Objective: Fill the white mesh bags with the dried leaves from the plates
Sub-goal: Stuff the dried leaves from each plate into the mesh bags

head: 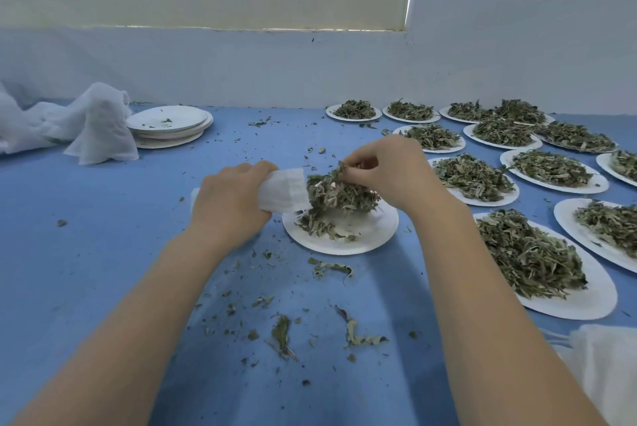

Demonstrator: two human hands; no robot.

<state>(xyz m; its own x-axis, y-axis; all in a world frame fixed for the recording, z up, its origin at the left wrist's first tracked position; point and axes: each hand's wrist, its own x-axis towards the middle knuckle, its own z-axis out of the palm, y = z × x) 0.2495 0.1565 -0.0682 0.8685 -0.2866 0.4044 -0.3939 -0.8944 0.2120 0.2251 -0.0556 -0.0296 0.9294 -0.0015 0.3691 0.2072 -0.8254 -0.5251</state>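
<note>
My left hand (230, 199) grips a white mesh bag (284, 189) lying on its side, its mouth facing right over a white plate (365, 239). A clump of dried leaves (339, 196) sits at the bag's mouth, above the plate. My right hand (389, 170) pinches some of these leaves between curled fingers, just right of the bag. A few leaves still lie on the plate's left part.
Several plates heaped with dried leaves (527, 260) fill the right side of the blue table (103, 236). A stack of emptied plates (170, 125) and a pile of white mesh bags (96, 125) lie at the back left. Loose leaf bits (331, 268) litter the cloth. White fabric (603, 356) lies at the bottom right.
</note>
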